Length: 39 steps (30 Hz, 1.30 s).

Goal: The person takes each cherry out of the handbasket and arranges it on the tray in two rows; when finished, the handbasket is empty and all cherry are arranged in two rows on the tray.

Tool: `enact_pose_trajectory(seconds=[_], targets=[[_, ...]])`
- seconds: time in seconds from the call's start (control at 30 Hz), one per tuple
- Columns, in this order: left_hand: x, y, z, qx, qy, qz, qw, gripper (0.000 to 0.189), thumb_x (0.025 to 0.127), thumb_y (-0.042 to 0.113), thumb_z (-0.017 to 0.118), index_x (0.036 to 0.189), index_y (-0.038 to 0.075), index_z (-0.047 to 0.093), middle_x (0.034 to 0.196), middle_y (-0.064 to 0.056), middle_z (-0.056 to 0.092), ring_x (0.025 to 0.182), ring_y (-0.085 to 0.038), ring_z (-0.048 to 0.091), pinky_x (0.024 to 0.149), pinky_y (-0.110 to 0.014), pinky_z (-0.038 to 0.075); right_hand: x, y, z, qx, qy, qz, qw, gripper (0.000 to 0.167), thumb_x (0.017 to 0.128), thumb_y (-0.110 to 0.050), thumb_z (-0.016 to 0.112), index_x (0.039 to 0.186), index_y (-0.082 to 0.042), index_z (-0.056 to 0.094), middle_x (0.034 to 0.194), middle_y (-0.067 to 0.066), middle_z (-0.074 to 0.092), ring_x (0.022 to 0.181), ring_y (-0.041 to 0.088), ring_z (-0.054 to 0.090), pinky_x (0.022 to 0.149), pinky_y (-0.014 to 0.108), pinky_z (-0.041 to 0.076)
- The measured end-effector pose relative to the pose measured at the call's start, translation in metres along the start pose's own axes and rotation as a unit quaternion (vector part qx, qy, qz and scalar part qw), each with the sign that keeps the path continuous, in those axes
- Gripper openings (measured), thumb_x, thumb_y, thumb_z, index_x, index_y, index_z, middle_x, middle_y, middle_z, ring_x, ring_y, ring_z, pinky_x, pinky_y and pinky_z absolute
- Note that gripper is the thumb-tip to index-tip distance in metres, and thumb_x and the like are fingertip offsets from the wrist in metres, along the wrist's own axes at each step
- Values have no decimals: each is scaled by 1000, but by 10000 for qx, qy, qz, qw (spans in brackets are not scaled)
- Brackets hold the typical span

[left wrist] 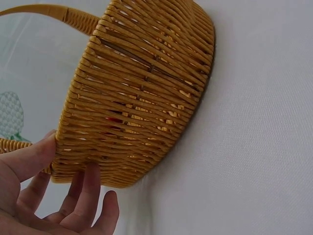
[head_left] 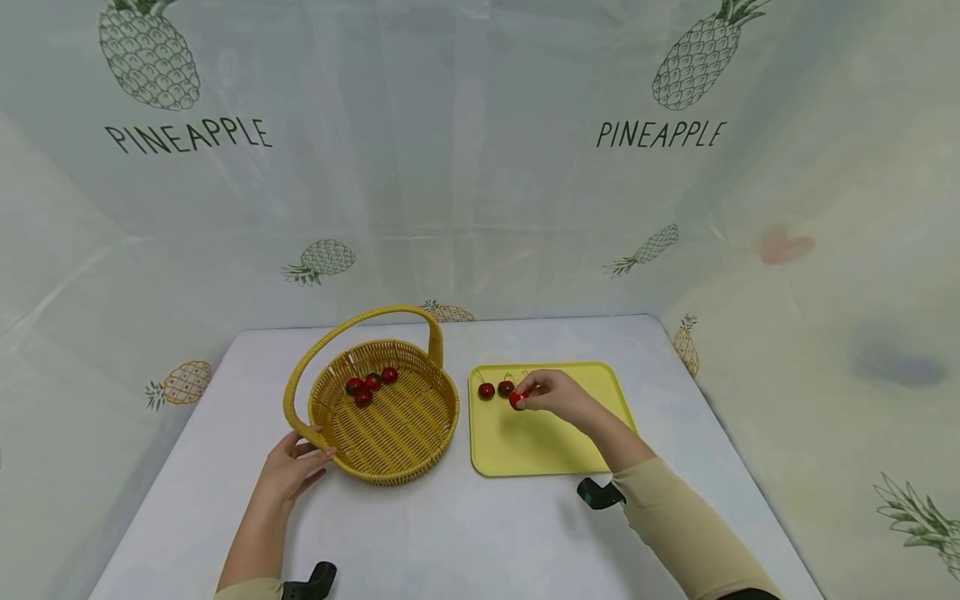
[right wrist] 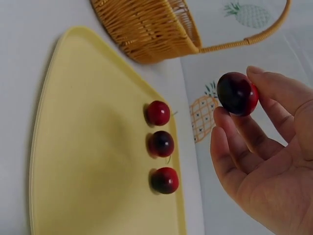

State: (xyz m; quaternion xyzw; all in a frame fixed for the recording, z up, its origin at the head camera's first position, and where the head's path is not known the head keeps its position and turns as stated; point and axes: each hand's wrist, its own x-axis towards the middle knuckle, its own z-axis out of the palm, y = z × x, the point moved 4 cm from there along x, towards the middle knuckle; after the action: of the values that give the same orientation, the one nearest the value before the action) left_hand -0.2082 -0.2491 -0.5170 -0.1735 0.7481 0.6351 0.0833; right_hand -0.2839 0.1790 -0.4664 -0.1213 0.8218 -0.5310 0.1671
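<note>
My right hand (head_left: 553, 395) pinches a dark red cherry (right wrist: 237, 94) between thumb and fingertips, raised above the yellow tray (head_left: 555, 454). Three more cherries lie in a row along the tray's edge, among them a bright red cherry (right wrist: 159, 113); in the head view the hand hides part of that row. To the left of the tray stands a woven yellow basket (head_left: 405, 446) with a tall arched handle. Several cherries (head_left: 363, 398) are gathered inside it, toward the back left. My left hand (head_left: 291, 471) grips the basket's rim near the handle's base, thumb at the rim and fingers against the outer wall.
Basket and tray share a white table (head_left: 465, 533), separated by a narrow gap. Behind the table hangs a pale curtain (head_left: 480, 183) printed with pineapples, which also runs along both sides. The basket's handle (head_left: 360, 315) arches up over its left and back side.
</note>
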Motion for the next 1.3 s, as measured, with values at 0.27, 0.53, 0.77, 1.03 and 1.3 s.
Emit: enact_pose_trajectory(seconds=[0.27,0.53,0.77,1.03,1.3], targets=[[-3,0,1,134,25,103,9999,59,90,6,69,141,0,39,123,-22,49,89,-12,62,87,-40,54,-4,11,-12,187,291,133,9993,11,90,-11,70,98,-3,68,109,10,65,95,26,65,90,54,48],[-2,0,1,105,29,77,9999,60,90,8,70,141,1,40,125,-22,48,90,-12,61,87,-40,54,-2,26,-25,89,576,320,9978,14,90,-13,71,99,-3,68,113,13,63,95,22,63,91,56,47],[-1,-1,1,94,37,52,9999,60,90,9,71,141,1,40,123,-20,49,90,-13,61,87,-40,54,0,37,-37,29,798,493,9956,17,90,-14,71,101,-1,67,110,12,63,97,31,63,91,55,47],[-1,0,2,126,42,53,9999,61,89,9,71,141,1,39,123,-21,49,90,-12,61,87,-40,54,6,50,-46,-24,993,552,9935,16,89,-13,72,99,-1,67,106,11,63,93,31,63,89,51,50],[-1,1,2,163,41,26,9999,60,90,8,70,141,1,39,123,-21,49,90,-12,60,89,-41,53,12,62,-48,6,971,650,9931,21,90,-11,71,104,3,65,110,16,63,95,33,62,89,49,50]])
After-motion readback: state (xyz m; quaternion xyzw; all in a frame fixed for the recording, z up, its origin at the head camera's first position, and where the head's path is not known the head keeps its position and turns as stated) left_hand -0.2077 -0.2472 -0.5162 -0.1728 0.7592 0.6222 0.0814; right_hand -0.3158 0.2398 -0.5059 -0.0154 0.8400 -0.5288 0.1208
